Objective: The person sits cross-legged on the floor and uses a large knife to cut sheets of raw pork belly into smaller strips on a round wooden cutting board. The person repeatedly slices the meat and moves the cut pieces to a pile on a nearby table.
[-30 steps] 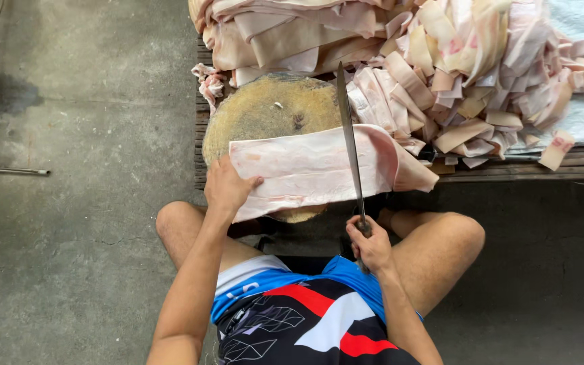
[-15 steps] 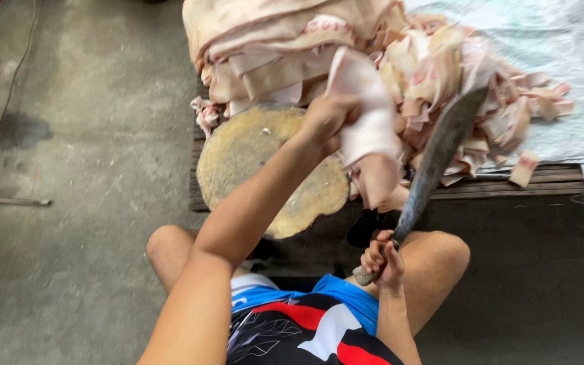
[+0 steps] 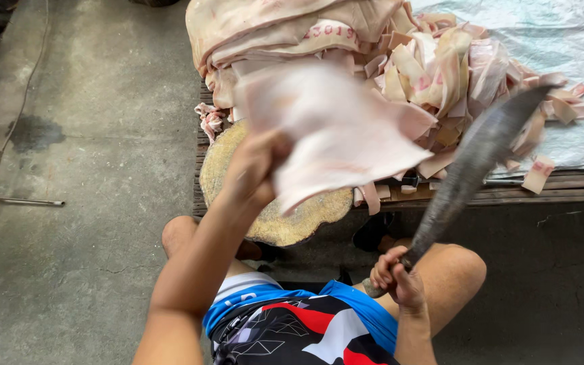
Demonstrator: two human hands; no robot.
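My left hand (image 3: 255, 169) is raised above the round wooden chopping block (image 3: 278, 209) and grips a large pale pink slab of pork skin (image 3: 332, 135), blurred by motion. My right hand (image 3: 397, 277) sits low by my right knee, closed on the handle of a long dark cleaver (image 3: 474, 159). Its blade slants up to the right, away from the block. The block's top is bare.
A heap of cut pink strips (image 3: 454, 74) and large folded skin sheets (image 3: 285, 27) lies on a wooden pallet (image 3: 549, 189) behind the block. A pale plastic sheet (image 3: 576, 40) covers the right side. Concrete floor (image 3: 89, 203) lies to the left, with a thin metal rod (image 3: 15, 200).
The slab lay flat on the block with the cleaver across it. My left hand has lifted it off and swung it up; the cleaver has tilted away to the right.
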